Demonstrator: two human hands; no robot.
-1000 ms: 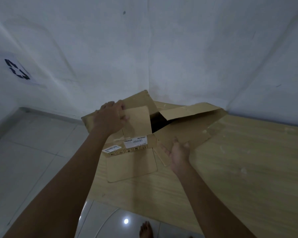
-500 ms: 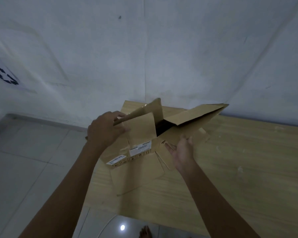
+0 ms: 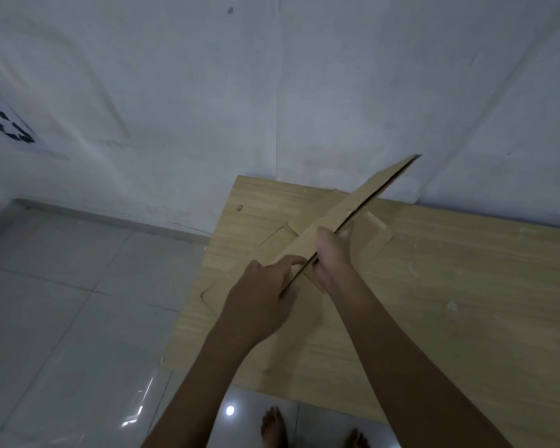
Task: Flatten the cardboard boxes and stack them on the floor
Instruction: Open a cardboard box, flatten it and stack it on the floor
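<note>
Both hands hold the flat cardboard box (image 3: 346, 210) up over the wood desk (image 3: 466, 286), w/ its far end tilted up twd the wall. Right hand (image 3: 332, 253) has its grip wrapped round the box edge; left hand (image 3: 259, 302) pinches the near end.

Dim, cool light all over, slightly grainy. A bright lamp glare spot (image 3: 230, 410) shines on the glossy floor tiles (image 3: 62, 318), below the grip, with streaky reflections to its left. Soft arm shadows darken the wooden board (image 3: 466, 302) under the grip. Wide-angle bending curves the wall (image 3: 175, 92) edges.
</note>
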